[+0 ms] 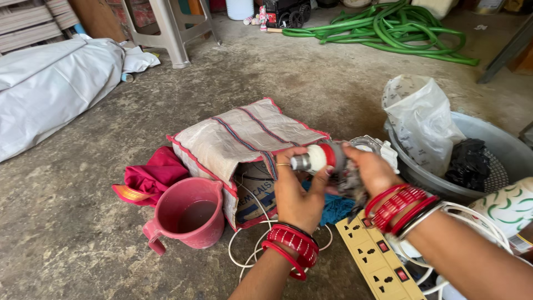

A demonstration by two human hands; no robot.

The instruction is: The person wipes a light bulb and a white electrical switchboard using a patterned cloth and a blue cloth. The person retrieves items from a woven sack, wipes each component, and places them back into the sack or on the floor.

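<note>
Red bangles ring both wrists as the person crouches over a concrete floor, and from the head camera the work looks like handling a small bulb-like fitting [321, 158], white at the middle with a metal cap at nine o'clock and a red and grey body at three. The left hand [297, 194] comes up from six o'clock, its fingers [284, 162] curled shut around the metal end; the right hand [373, 169] closes on the body, with some grey cloth bunched in its palm. I judge the piece is being twisted or inspected, which calls for a firm counter-grip. At eight o'clock of the hands stands a pink jug [189, 214], a woven sack [244, 133] lies at eleven, and a yellow power strip [377, 258] at five.
</note>
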